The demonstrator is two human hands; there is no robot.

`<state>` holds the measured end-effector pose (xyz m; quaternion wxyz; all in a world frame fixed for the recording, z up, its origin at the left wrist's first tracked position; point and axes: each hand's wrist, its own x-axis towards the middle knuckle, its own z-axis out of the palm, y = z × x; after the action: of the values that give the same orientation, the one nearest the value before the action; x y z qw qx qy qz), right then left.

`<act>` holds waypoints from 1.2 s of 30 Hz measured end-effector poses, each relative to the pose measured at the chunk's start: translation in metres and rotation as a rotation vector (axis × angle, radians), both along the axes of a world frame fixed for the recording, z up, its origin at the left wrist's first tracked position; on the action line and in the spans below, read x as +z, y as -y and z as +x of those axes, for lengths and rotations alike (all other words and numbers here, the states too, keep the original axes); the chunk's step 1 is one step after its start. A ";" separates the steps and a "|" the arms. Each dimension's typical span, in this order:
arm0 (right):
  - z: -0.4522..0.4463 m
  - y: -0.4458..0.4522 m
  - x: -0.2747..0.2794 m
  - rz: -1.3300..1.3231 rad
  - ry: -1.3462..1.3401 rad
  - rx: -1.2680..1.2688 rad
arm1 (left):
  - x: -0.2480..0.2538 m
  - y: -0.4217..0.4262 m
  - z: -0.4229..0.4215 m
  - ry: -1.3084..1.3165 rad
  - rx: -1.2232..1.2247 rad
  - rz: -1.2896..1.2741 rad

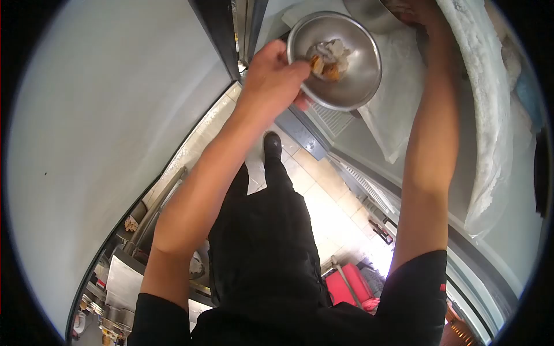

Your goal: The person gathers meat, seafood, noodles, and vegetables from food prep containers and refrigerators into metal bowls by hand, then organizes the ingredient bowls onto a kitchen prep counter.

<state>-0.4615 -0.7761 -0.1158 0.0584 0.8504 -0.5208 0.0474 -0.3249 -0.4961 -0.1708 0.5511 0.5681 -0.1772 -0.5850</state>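
My left hand point(276, 75) grips the near-left rim of a round steel bowl point(363, 72), its thumb over the edge. The bowl is tilted toward me. Inside lie a few pale, whitish pieces point(336, 51) and orange-brown pieces point(330, 72) of food whose kind I cannot make out. My right hand point(408, 11) reaches to the top edge of the view, in shadow beside a second metal bowl point(369, 8). Its fingers are mostly hidden, so whether it holds that bowl is unclear.
Frosted plastic bags point(482, 115) line the right of an open freezer-like compartment. White plastic point(395, 92) lies beneath the bowls. A large pale door panel point(109, 115) stands at left. Below are a tiled floor point(317, 173), a red object point(349, 285) and metal shelving with kitchenware point(124, 277).
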 end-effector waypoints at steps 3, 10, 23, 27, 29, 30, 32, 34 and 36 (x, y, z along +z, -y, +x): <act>-0.009 -0.002 0.005 0.004 0.138 -0.003 | -0.002 0.027 -0.003 -0.025 0.007 -0.007; -0.034 -0.056 0.017 0.259 0.766 0.019 | -0.010 0.053 -0.012 0.006 0.024 -0.013; -0.004 0.008 -0.033 -0.069 0.099 0.082 | -0.022 0.064 -0.020 -0.103 0.047 -0.099; 0.017 -0.027 0.006 -0.048 -0.004 -0.073 | -0.027 0.067 -0.022 -0.093 0.048 -0.104; -0.004 -0.026 0.000 -0.051 0.406 -0.093 | -0.025 0.067 -0.021 -0.080 0.035 -0.087; -0.012 -0.030 -0.003 -0.069 0.570 -0.101 | -0.025 0.067 -0.020 -0.074 0.030 -0.077; -0.023 -0.035 -0.011 -0.096 0.901 -0.112 | -0.032 0.070 -0.022 -0.060 0.015 -0.092; -0.031 -0.025 -0.021 -0.129 0.637 -0.117 | -0.032 0.069 -0.023 -0.059 0.010 -0.087; -0.038 -0.020 -0.019 -0.097 0.563 -0.118 | -0.027 0.068 -0.025 -0.078 0.015 -0.085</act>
<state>-0.4995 -0.7562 -0.1352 -0.0452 0.7683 -0.5622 0.3028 -0.3502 -0.5645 -0.1975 0.5855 0.5221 -0.1759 -0.5947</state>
